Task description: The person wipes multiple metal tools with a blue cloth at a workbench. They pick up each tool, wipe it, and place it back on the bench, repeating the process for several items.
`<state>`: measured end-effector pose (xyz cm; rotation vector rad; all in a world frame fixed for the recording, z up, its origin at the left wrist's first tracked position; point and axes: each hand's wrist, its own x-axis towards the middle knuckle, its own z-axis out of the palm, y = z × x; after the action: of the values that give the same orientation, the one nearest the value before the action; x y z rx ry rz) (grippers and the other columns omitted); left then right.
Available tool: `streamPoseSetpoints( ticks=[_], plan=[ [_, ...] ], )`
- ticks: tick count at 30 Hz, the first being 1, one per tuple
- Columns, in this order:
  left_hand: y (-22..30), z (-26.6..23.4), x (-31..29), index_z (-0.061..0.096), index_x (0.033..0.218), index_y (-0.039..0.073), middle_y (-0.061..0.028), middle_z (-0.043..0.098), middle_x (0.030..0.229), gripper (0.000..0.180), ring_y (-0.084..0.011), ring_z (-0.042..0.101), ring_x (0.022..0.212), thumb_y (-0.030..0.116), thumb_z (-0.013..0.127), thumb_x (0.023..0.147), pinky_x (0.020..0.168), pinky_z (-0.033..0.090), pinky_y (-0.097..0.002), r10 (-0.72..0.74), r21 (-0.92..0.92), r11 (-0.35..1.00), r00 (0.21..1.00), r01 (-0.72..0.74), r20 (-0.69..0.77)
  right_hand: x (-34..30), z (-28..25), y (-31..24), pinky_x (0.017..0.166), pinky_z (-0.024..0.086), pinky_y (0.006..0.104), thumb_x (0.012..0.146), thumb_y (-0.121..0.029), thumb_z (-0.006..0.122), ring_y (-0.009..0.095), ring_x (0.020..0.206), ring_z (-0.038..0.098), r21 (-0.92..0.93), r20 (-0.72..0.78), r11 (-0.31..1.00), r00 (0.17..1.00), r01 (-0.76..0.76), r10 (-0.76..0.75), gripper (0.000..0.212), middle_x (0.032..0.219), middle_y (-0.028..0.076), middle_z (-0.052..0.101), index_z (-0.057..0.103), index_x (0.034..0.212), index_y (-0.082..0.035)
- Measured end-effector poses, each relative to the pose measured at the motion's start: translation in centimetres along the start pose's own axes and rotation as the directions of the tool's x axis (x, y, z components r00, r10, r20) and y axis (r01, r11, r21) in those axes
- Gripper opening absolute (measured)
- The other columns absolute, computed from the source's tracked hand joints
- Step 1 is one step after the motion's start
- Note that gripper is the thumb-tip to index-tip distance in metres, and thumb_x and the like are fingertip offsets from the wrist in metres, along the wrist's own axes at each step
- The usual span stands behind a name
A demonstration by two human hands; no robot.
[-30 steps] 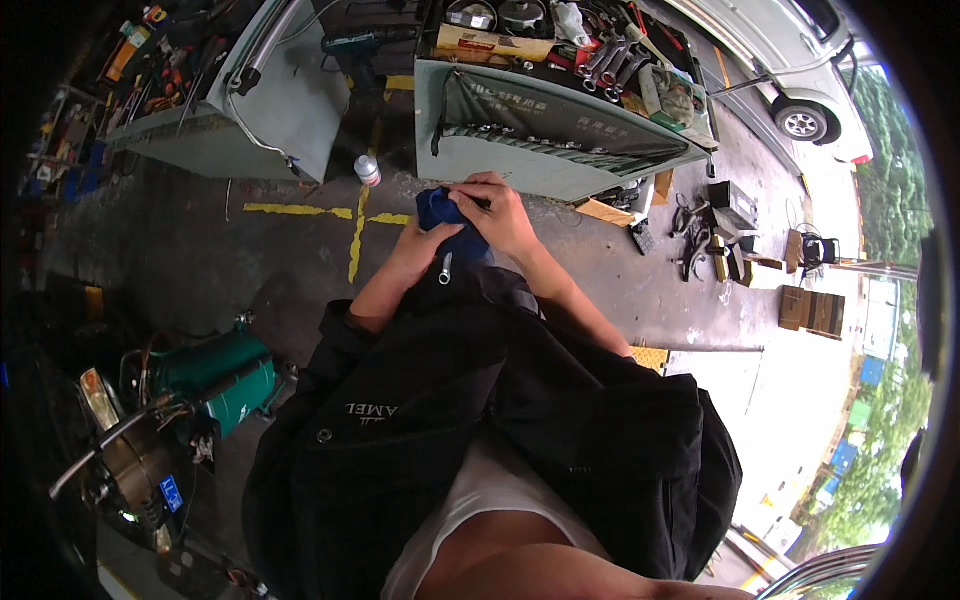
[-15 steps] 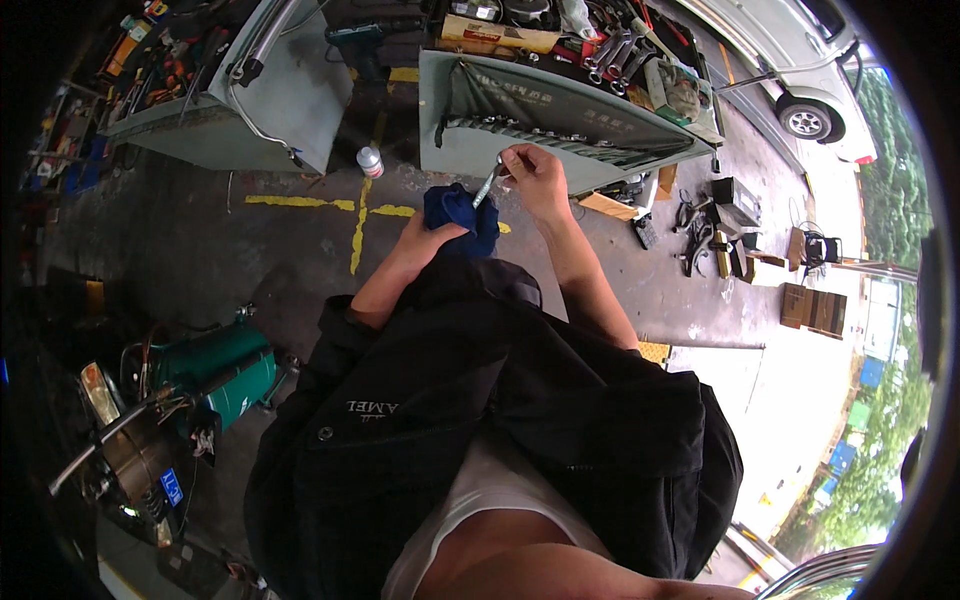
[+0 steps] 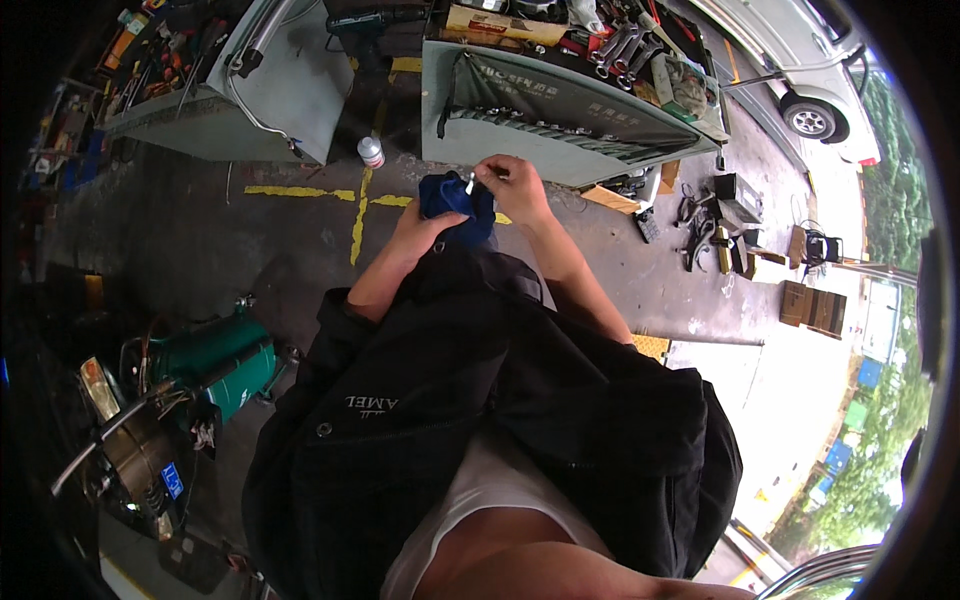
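Observation:
A dark blue cloth (image 3: 455, 195) is bunched up in my left hand (image 3: 422, 230), with the thumb laid across its near side. My right hand (image 3: 512, 184) pinches a slim shiny metal tool (image 3: 470, 184), which looks like a wrench. Its lower end goes down into the folds of the cloth, where I cannot make it out. Both hands are close together in front of my black jacket.
A grey workbench (image 3: 436, 110) stands ahead, bearing several wrenches (image 3: 625, 52) and a hanging tool roll (image 3: 540, 97). A white bottle (image 3: 370, 152) is on the floor. Another bench (image 3: 290, 100) stands at left, a green tank (image 3: 225, 365) nearer. Cardboard boxes (image 3: 812, 308) lie right.
My right hand has moved down and left, closer to the cloth. Less of the metal tool shows now. My left hand keeps hold of the cloth.

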<state>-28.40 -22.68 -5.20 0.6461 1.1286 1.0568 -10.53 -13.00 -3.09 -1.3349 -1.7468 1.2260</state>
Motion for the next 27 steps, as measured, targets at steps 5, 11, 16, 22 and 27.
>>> streamPoseSetpoints(
  ticks=[5,11,16,22,27],
  plan=[
    [-1.0,-0.7,-0.3,0.064,0.120,-0.001,-0.0085,0.070,0.109,0.047,-0.0171,0.068,0.096,0.015,0.083,0.080,0.087,0.054,-0.0311,-0.033,-0.002,0.999,0.999,0.033,-0.036,2.0,-0.8,2.5,0.062,0.049,0.0264,0.099,-0.018,0.067,0.013,0.067,0.061,0.296,0.047,0.948,0.993,-0.115,0.105,0.024,0.076,0.007,0.068,0.068,0.100,0.006],
    [-3.0,-2.9,-0.8,0.063,0.121,-0.001,-0.0080,0.068,0.111,0.052,-0.0182,0.066,0.101,0.017,0.085,0.077,0.089,0.053,-0.0320,-0.095,-0.148,0.987,0.978,0.068,-0.185,7.3,-3.3,5.5,0.063,0.054,0.0310,0.100,-0.015,0.064,0.014,0.071,0.067,0.428,-0.259,0.903,0.963,0.048,0.072,0.022,0.080,0.009,0.069,0.066,0.101,0.007],
    [-5.2,-4.5,-0.8,0.059,0.126,-0.001,-0.0088,0.066,0.116,0.056,-0.0193,0.064,0.105,0.016,0.083,0.079,0.092,0.052,-0.0322,-0.131,-0.248,0.967,0.947,0.057,-0.295,11.1,-3.4,5.1,0.075,0.058,0.0330,0.095,-0.007,0.063,0.020,0.080,0.074,-0.126,-0.269,0.971,0.935,0.202,-0.230,0.016,0.090,0.012,0.073,0.068,0.105,0.004],
    [-0.9,-4.8,-1.9,0.055,0.131,0.002,-0.0091,0.063,0.121,0.056,-0.0221,0.065,0.106,0.018,0.079,0.083,0.091,0.055,-0.0348,-0.152,-0.376,0.926,0.945,0.033,-0.290,16.0,-2.0,7.1,0.081,0.054,0.0430,0.086,-0.007,0.067,0.037,0.090,0.068,-0.374,-0.156,0.869,0.901,0.324,-0.404,0.015,0.093,0.017,0.071,0.073,0.099,-0.004],
    [-0.2,-5.4,-1.7,0.053,0.131,0.000,-0.0127,0.063,0.121,0.053,-0.0271,0.065,0.109,0.021,0.074,0.087,0.091,0.056,-0.0416,-0.067,-0.388,0.919,0.939,-0.074,-0.337,18.0,0.0,10.6,0.082,0.055,0.0403,0.088,-0.010,0.066,0.032,0.087,0.071,-0.472,-0.084,0.845,0.941,0.252,-0.328,0.016,0.093,0.016,0.072,0.074,0.101,-0.005]
  ],
)
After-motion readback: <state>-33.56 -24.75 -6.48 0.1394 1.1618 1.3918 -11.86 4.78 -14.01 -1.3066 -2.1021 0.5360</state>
